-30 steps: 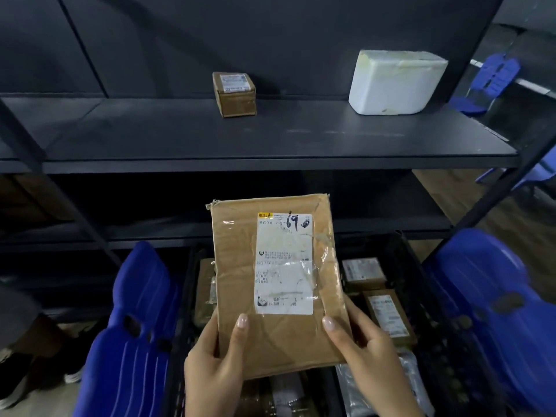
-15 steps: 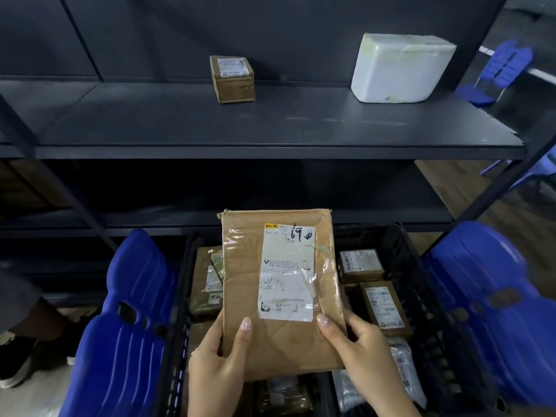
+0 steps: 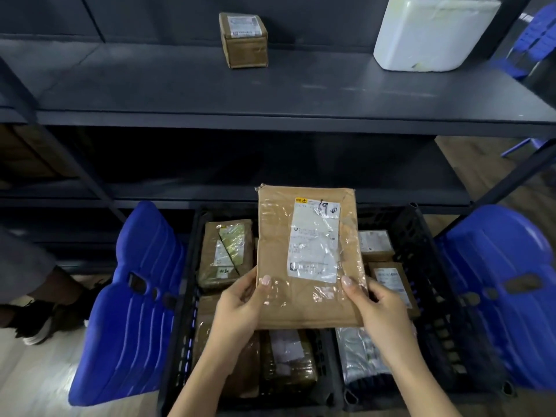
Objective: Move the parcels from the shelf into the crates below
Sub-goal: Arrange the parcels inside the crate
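In the last second I have brought the flat brown parcel down and a little forward. It was up in front of the dark gap under the shelf, and now most of it hangs over the black crate, label facing me, with only its top edge against the lower shelf board. I judge the carry nearly done, with only the lowering and letting go left for this one. My grip has not shifted. My left hand and right hand are each clamped on a lower corner, thumbs pressed on the taped front, fingers curled behind where I cannot see them. The parcel stands up and away from my hands, tilted slightly back, its bottom edge level with my palms and clear of the packed parcels beneath. Those already lie close together, so I expect it to end up flat on top of them rather than in a gap. On the shelf, well apart, a small brown box and a white foam box are yet to be moved.
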A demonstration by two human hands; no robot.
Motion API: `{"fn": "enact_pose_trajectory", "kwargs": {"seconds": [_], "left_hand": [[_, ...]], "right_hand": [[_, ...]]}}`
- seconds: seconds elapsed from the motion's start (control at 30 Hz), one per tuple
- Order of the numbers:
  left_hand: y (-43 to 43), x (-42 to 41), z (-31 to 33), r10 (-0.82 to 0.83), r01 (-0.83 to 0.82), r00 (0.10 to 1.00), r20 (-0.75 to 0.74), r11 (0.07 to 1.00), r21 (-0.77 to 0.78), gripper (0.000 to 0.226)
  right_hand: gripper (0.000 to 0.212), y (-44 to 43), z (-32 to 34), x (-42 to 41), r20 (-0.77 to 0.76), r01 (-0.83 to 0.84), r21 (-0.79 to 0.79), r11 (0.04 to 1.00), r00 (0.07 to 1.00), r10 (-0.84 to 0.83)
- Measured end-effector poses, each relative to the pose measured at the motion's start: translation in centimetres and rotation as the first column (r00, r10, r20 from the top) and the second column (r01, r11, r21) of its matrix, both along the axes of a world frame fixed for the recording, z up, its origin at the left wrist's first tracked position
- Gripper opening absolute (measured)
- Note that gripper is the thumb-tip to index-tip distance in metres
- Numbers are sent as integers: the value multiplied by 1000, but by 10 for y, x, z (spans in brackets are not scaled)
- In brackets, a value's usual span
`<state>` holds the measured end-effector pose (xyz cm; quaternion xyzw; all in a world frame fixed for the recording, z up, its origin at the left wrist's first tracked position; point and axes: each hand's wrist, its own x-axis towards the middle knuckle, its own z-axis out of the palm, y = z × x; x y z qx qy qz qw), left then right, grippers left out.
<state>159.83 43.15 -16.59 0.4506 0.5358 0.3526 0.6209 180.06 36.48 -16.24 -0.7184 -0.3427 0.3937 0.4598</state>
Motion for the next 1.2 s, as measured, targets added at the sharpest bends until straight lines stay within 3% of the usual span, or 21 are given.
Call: {"fn": "enact_pose_trajectory", "kwargs": {"seconds": [0.1,0.23,0.37,0.43,0.57,0.73,0.8,0.87,1.1,1.2], "left_hand": [[2,-18,-9,52,-53,998,-34,997,-52,20],[-6,-44,-33,63,-81,989,-136,988,-133,16],[-23,-54,-63,87,-111,990,-108,962,-249,14],[-32,-53,-76,106,-125,991,-80,950,-286,12],[-45,-44,-98,67,-93,992,-110,964,-251,15],[-52,-41,-119,73,-103,989,-130,965,-242,18],[-52,-42,-129,84,-118,987,-134,956,-269,16],[-52,-43,-138,78,-119,985,-151,953,-279,13],[-56,-38,-154,-62,10,975,-213,972,-236,16],[-55,-39,-157,-124,75,953,-275,980,-182,18]], "right_hand": [[8,7,-15,-17,9,-72,-35,997,997,72],[18,4,-39,-43,27,-121,-96,988,992,124],[8,-11,-59,-51,88,-126,-192,973,986,145],[14,-20,-67,-50,79,-113,-197,974,988,131],[31,-37,-79,-43,92,-78,-249,965,990,104],[27,-41,-92,-45,72,-87,-259,962,991,109],[10,-39,-101,-49,56,-92,-271,958,992,112],[9,-40,-107,-51,41,-91,-276,957,994,106],[19,-43,-125,-44,53,-42,-372,927,996,66],[9,-43,-129,-46,131,-35,-391,920,987,94]]}}
